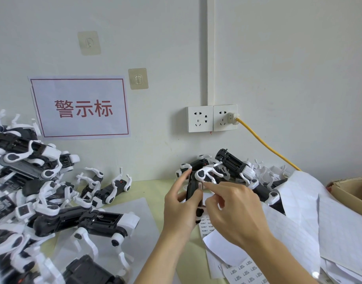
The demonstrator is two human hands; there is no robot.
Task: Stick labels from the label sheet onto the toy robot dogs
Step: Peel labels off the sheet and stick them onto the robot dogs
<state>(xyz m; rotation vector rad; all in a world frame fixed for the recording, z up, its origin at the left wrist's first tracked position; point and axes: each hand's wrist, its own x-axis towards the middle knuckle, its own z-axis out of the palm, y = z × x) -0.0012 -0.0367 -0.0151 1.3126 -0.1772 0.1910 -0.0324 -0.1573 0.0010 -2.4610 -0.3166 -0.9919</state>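
Observation:
My left hand (179, 203) grips a black-and-white toy robot dog (196, 181) held upright above the table, fingers curled round its black body. My right hand (231, 210) reaches to the dog's side and its forefinger presses a small label (200, 184) against the body. Below my hands lies a label sheet (205, 224) with small printed labels. Another label sheet (245, 271) lies near the bottom edge.
A large heap of toy dogs (32, 191) covers the left of the table. More dogs (241, 169) are piled at the back right. Peeled white backing sheets (309, 222) are stacked on the right beside a cardboard box (352, 191). A yellow cable (266, 144) runs from the wall socket.

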